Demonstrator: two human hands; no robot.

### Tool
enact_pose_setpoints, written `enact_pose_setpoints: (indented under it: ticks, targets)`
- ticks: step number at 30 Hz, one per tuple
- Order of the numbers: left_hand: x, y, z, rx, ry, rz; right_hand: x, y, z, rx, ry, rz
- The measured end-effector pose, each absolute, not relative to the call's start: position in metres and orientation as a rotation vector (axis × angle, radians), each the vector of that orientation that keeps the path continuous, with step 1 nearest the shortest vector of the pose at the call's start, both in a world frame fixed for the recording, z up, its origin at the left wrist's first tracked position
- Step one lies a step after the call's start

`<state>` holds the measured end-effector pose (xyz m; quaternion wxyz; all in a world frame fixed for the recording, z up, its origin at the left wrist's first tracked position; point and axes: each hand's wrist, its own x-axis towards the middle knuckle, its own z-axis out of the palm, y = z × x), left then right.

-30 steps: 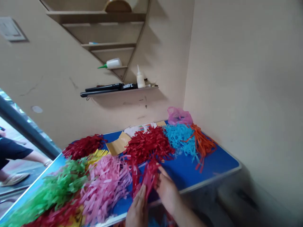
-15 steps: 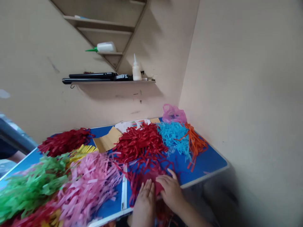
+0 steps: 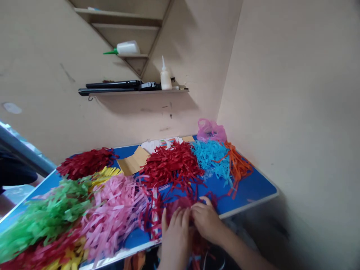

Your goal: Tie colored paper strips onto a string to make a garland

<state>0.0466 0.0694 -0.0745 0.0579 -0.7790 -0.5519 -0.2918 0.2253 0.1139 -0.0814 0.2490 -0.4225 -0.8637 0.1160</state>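
Red fringed tissue paper [image 3: 180,204] lies at the front edge of the blue table [image 3: 242,198], its cut strips spread away from me. Both of my hands are on its uncut band. My left hand [image 3: 177,228] has its fingers bent over the paper, the outermost finger held apart and the thumb hidden. Close beside it on the right, my right hand [image 3: 206,221] curls its fingers onto the same paper with one finger raised. Just behind sits a pile of red paper fringe [image 3: 171,165].
Pink fringe [image 3: 118,213], green fringe [image 3: 53,213] and yellow fringe [image 3: 105,174] lie left, with more red fringe [image 3: 87,163] behind. Blue fringe [image 3: 212,157], orange fringe [image 3: 239,165] and a pink plastic bag [image 3: 210,130] are back right. Glue bottles [image 3: 165,79] stand above brown card [image 3: 133,161].
The camera view has shifted slightly. My left hand has gone from lying flat to bent fingers, and my right hand has drawn in closer against the red paper.
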Motion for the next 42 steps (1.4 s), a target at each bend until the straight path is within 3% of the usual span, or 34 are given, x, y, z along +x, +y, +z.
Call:
enact_pose_setpoints:
  ticks: [8,22,29,34,37,42]
  targets:
    - [0.016,0.096,-0.091,-2.398,-1.973,-0.975,0.219,0.137,-0.066,-1.559,-2.218,0.406]
    - [0.025,0.11,-0.068,-2.199,-2.268,-0.587,0.2,0.148,-0.066,-1.691,-2.165,0.255]
    - [0.025,0.111,-0.067,-2.192,-2.222,-0.57,0.199,0.153,-0.068,-1.69,-2.155,0.273]
    - [0.022,0.115,-0.068,-2.373,-1.844,-0.601,0.212,0.149,-0.054,-1.745,-2.042,0.167]
    - [0.018,0.12,-0.063,-2.551,-1.632,-0.589,0.224,0.142,-0.044,-1.536,-2.137,0.097]
    - [0.02,0.114,-0.046,-2.627,-1.544,-0.546,0.231,0.145,-0.049,-1.066,-2.544,0.355]
